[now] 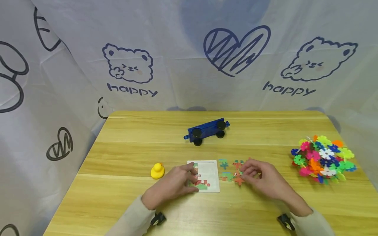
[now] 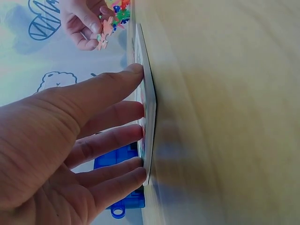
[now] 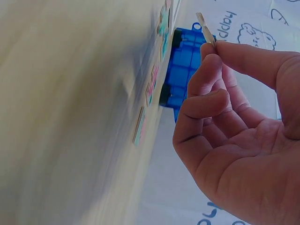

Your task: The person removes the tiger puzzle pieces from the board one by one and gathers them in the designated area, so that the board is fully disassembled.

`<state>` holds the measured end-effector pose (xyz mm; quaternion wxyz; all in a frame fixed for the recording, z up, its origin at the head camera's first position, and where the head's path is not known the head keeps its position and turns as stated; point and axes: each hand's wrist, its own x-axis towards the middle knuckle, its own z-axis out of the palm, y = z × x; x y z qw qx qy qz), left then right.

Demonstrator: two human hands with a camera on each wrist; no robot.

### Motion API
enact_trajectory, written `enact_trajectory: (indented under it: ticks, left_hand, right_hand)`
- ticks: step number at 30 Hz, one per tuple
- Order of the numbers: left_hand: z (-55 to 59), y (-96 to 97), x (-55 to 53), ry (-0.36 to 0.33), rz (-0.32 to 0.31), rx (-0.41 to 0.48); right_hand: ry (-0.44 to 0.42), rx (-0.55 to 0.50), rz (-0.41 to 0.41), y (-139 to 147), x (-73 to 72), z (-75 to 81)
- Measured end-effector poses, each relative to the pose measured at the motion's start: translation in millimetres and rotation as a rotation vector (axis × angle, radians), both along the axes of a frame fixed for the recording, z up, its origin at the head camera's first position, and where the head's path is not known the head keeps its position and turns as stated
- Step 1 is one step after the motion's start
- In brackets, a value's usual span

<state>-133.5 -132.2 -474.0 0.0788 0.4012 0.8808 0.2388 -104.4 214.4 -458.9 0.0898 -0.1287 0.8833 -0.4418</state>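
Observation:
A white puzzle tray (image 1: 211,173) lies on the table, with several red and green pieces (image 1: 202,186) fitted along its left and lower parts. My left hand (image 1: 174,183) rests its extended fingertips on the tray's left side, covering some of those pieces. Between thumb and index finger, my right hand (image 1: 264,178) pinches a reddish puzzle piece (image 2: 106,33). That piece is held above the table, edge-on in the right wrist view. Loose puzzle pieces (image 1: 227,176) lie between the tray and my right hand, which partly hides some.
A yellow rubber duck (image 1: 157,171) sits left of the tray. Behind it lies a blue toy wagon (image 1: 208,129) with black wheels. A pile of colourful flower-shaped discs (image 1: 323,159) is at the right. A printed white cloth (image 1: 183,75) hangs behind the table.

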Motion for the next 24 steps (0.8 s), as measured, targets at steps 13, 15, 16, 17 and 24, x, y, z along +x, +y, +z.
enact_trajectory:
  ticks: [13, 15, 16, 17, 24]
  left_hand:
    - [-0.1, 0.4, 0.9, 0.042, 0.008, -0.022]
    - [0.2, 0.5, 1.1, 0.049, 0.011, -0.025]
    - [0.3, 0.5, 1.1, 0.053, 0.011, -0.026]
    - [0.3, 0.4, 1.1, 0.056, 0.012, -0.026]
    - [0.4, 0.4, 1.3, 0.050, 0.017, -0.024]
  right_hand:
    - [-0.030, 0.011, -0.042, 15.3, -2.0, -6.4]
    - [-0.033, 0.014, -0.043, 16.2, -2.4, -7.5]
    - [-0.033, 0.017, -0.044, 16.4, -2.7, -8.1]
    - [-0.034, 0.022, -0.045, 16.4, -2.9, -8.6]
    - [-0.006, 0.037, -0.041, 14.8, -3.9, -11.5]
